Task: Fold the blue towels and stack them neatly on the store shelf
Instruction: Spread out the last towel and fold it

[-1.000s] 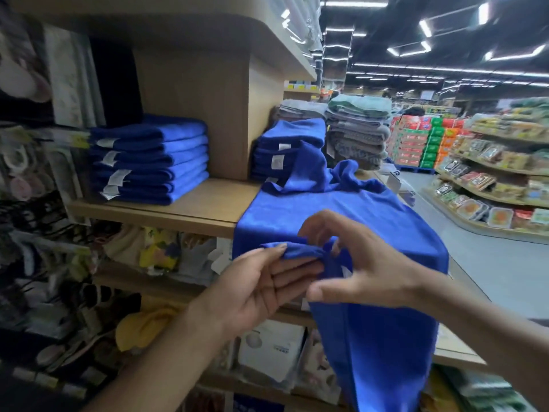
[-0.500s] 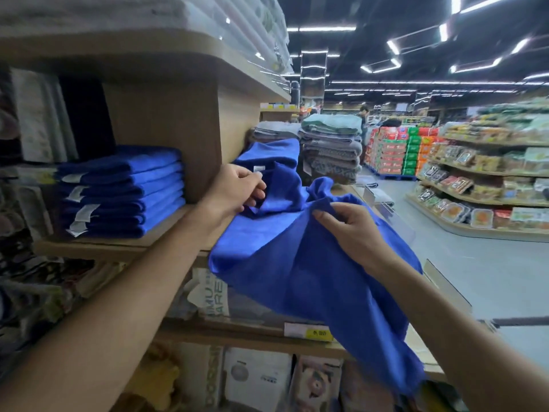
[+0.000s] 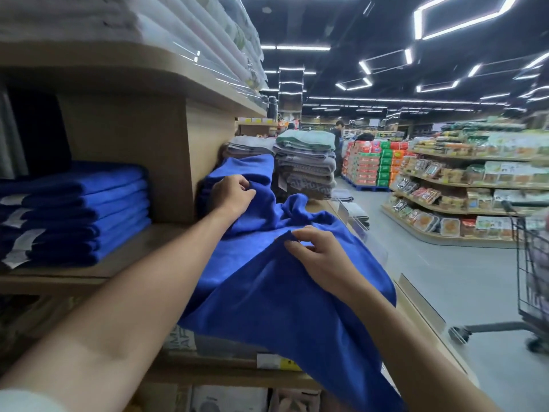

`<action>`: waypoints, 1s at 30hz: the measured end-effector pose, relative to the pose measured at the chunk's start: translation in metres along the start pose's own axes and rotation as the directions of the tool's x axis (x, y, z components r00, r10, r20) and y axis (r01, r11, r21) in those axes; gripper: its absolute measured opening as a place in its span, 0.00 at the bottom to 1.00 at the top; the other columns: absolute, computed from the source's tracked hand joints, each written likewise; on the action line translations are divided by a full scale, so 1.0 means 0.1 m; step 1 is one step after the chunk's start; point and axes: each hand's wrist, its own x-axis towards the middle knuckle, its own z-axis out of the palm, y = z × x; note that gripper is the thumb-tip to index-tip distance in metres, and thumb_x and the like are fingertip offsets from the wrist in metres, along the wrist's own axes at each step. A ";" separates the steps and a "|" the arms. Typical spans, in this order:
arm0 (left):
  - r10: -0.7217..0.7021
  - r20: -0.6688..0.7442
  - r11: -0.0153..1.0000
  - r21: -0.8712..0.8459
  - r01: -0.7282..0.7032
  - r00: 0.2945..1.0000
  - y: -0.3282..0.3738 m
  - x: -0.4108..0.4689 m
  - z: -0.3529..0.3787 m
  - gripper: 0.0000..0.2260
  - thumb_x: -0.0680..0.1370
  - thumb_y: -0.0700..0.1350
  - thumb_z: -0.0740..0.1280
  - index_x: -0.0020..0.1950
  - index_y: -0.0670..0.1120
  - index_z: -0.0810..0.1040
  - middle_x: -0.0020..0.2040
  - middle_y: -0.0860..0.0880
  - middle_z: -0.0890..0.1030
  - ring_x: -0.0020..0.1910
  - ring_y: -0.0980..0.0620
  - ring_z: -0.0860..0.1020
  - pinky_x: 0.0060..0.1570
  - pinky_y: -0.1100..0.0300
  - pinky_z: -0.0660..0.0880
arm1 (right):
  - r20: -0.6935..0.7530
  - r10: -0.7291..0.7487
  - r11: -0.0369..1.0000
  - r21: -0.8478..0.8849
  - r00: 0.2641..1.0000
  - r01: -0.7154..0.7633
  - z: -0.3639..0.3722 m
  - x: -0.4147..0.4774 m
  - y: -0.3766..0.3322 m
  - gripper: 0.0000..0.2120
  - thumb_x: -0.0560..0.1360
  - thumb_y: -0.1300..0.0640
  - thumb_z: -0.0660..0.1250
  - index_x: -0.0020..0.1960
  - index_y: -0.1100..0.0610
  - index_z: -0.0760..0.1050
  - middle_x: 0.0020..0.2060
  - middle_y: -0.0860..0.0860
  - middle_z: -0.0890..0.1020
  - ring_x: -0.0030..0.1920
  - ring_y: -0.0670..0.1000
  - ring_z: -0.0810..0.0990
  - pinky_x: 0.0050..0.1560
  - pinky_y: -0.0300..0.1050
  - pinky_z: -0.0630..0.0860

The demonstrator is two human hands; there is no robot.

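My right hand (image 3: 319, 257) pinches a raised fold of the loose blue towel (image 3: 267, 307), fingers curled. My left hand (image 3: 233, 194), farther along, grips its bunched far end, fingertips buried in cloth. The towel drapes over the wooden shelf (image 3: 148, 245); its lower end is cut off by the frame. A folded blue stack (image 3: 80, 215) sits in the left bay. Beyond: grey towel piles (image 3: 306, 171), blurred food shelving (image 3: 475, 188), and a cart (image 3: 531, 278) cut off at right.
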 end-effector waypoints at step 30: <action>0.448 0.481 0.824 -0.550 -0.139 0.753 0.41 -1.24 -1.11 0.08 0.82 0.44 0.67 0.54 0.44 0.85 0.50 0.46 0.87 0.48 0.54 0.83 0.45 0.61 0.79 | 0.167 -0.131 0.983 -0.103 0.977 0.150 -0.31 0.16 -0.60 0.05 0.74 0.59 0.74 0.40 0.55 0.79 0.31 0.40 0.79 0.32 0.38 0.74 0.35 0.34 0.70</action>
